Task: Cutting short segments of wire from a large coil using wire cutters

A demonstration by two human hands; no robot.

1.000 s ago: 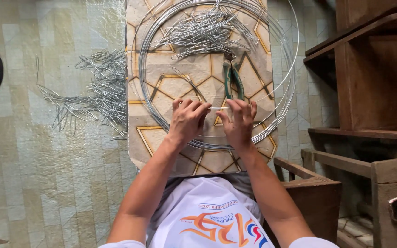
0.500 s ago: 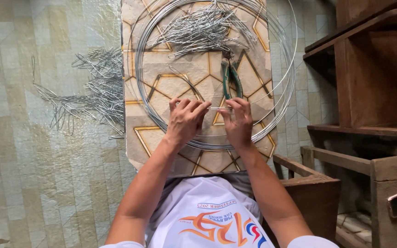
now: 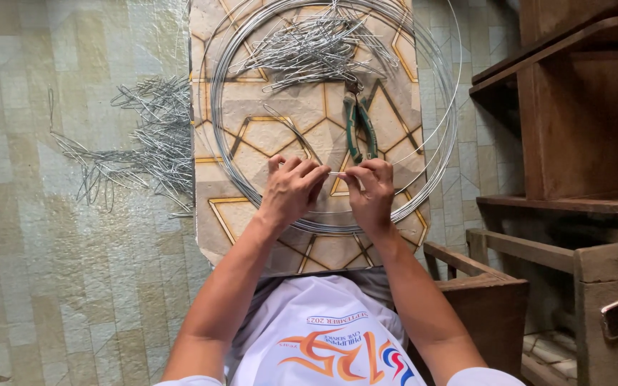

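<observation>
Head view: left hand and right hand each pinch an end of a short wire piece, taut between them over the patterned board, near the wire coil and green-handled pliers.

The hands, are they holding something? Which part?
Yes. The left hand and right hand pinch a short piece of wire between them, each hand gripping one end with its fingertips.
</observation>
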